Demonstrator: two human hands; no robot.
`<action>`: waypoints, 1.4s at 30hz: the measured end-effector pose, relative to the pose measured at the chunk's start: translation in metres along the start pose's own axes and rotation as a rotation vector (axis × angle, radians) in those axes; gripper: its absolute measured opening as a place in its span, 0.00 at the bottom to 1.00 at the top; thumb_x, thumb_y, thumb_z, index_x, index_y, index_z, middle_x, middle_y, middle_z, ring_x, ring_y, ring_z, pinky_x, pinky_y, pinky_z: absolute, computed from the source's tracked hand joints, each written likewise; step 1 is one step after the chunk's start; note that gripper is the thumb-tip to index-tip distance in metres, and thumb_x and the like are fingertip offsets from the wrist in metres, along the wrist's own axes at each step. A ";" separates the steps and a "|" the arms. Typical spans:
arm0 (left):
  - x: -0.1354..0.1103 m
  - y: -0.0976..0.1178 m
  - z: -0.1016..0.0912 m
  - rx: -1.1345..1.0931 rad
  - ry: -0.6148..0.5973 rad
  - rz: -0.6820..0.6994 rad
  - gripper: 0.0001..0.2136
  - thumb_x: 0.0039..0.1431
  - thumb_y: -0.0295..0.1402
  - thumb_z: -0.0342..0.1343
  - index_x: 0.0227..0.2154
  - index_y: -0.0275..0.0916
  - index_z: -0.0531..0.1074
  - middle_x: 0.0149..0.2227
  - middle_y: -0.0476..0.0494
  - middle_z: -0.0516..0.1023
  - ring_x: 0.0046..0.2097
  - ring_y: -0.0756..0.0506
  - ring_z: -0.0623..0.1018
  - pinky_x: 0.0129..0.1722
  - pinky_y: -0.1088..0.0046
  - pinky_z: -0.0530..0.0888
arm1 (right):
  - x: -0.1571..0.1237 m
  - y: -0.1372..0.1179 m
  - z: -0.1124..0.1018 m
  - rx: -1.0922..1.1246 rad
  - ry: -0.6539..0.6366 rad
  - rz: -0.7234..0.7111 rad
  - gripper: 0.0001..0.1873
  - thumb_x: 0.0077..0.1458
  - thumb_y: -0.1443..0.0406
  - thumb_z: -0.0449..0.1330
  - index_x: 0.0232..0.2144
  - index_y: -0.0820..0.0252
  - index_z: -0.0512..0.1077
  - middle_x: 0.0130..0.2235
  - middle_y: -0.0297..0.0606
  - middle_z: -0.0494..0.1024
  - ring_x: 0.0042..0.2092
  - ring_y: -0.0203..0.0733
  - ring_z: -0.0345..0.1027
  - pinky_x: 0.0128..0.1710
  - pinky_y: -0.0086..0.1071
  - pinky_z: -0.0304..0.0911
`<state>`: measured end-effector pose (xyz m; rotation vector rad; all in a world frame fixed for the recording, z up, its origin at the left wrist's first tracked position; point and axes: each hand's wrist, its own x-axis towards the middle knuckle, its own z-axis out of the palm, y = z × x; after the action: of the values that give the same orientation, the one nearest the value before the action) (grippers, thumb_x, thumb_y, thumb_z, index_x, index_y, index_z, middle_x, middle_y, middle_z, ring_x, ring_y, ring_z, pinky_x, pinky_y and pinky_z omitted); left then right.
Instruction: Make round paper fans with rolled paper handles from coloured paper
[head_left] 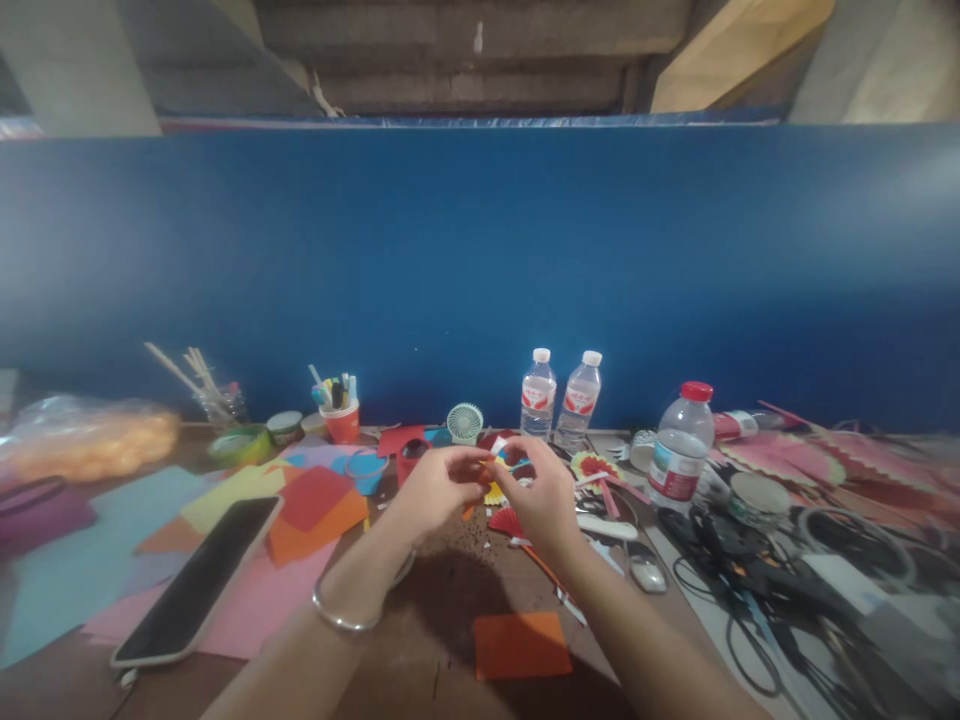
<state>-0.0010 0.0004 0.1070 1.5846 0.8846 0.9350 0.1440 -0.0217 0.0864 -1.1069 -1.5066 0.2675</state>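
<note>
My left hand and my right hand meet over the middle of the brown table, fingers pinched together on a small folded paper piece with red, yellow and white in it. A silver bangle circles my left wrist. Just below my right hand lies a red pleated paper fan on a stick. An orange paper square lies on the table near my forearms.
Coloured paper sheets and a dark phone lie at the left. Two small water bottles and a larger red-capped bottle stand by the blue partition. A pen cup, small fan and tangled black cables surround the work spot.
</note>
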 end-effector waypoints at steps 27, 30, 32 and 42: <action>0.000 0.002 -0.001 0.028 0.060 0.022 0.11 0.45 0.31 0.57 0.34 0.36 0.75 0.32 0.43 0.78 0.34 0.47 0.75 0.35 0.72 0.70 | 0.002 0.015 0.000 0.074 -0.002 -0.265 0.05 0.50 0.68 0.58 0.28 0.57 0.75 0.32 0.37 0.77 0.35 0.38 0.70 0.36 0.30 0.65; -0.001 0.004 -0.002 0.045 0.065 0.027 0.10 0.46 0.31 0.57 0.34 0.36 0.75 0.33 0.43 0.78 0.34 0.47 0.75 0.35 0.72 0.70 | 0.001 0.014 0.000 0.036 0.009 -0.348 0.06 0.50 0.68 0.58 0.29 0.58 0.75 0.32 0.39 0.77 0.35 0.39 0.70 0.35 0.29 0.66; -0.002 0.007 -0.002 0.063 0.068 0.022 0.10 0.46 0.30 0.57 0.33 0.36 0.75 0.32 0.43 0.78 0.34 0.47 0.75 0.35 0.72 0.70 | 0.002 0.015 0.001 0.006 0.014 -0.405 0.06 0.51 0.68 0.57 0.30 0.59 0.75 0.32 0.40 0.77 0.35 0.39 0.70 0.34 0.30 0.66; -0.004 0.012 -0.005 0.040 0.012 0.042 0.12 0.46 0.29 0.56 0.37 0.37 0.75 0.31 0.43 0.78 0.34 0.47 0.75 0.34 0.73 0.70 | 0.005 0.020 -0.005 -0.072 -0.060 -0.593 0.12 0.52 0.72 0.55 0.38 0.57 0.72 0.35 0.41 0.75 0.38 0.39 0.68 0.37 0.33 0.66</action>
<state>-0.0059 -0.0037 0.1191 1.6389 0.8865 0.9619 0.1588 -0.0097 0.0771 -0.6658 -1.8343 -0.1669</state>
